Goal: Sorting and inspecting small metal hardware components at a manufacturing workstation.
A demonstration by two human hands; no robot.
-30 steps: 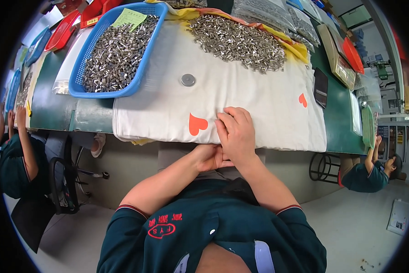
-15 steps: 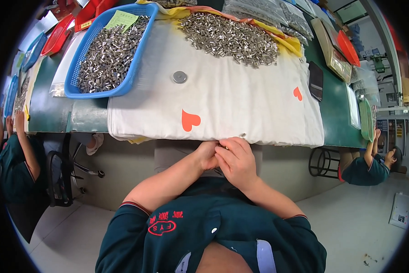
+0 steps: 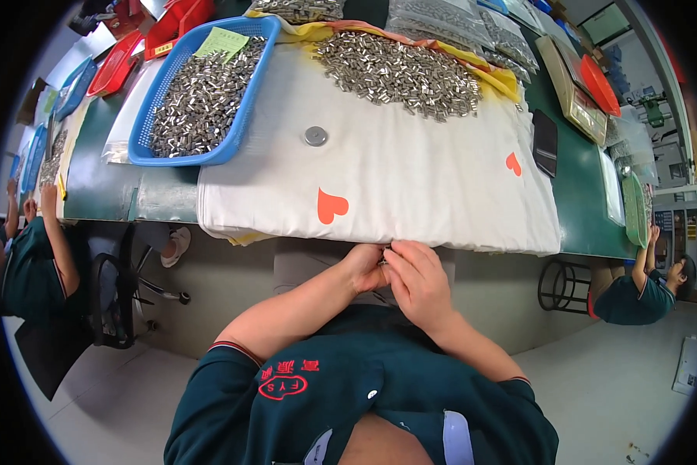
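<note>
- Head view: left hand (image 3: 362, 267) and right hand (image 3: 417, 280) are together just below the near edge of the white cloth (image 3: 410, 178), fingertips touching.
- Both hands are curled, fingers pinched toward each other. A small dark metal part (image 3: 382, 262) shows between the fingertips. It is too small to tell which hand actually grips it, or what kind of piece it is.
- Step in hand, as I judge it: close fingertip work on one small piece, held off the counter (image 3: 100, 182) and close to the body.
- Next move would likely call for a steady pinch and a reach forward over the cloth toward the parts.
- A loose heap of small metal parts (image 3: 399, 74) lies at the far side of the cloth. A blue basket (image 3: 232, 132) of similar parts sits to the left, with a yellow-green slip (image 3: 220, 43) on top.
- A round metal disc (image 3: 315, 136) lies alone on the cloth, well apart from the hands.
- Hidden or unclear: palms and fingertip undersides are turned away. The far edge of the counter is cut off and bent by the lens.
- Other people sit at the left and right edges, partly cut off.
</note>
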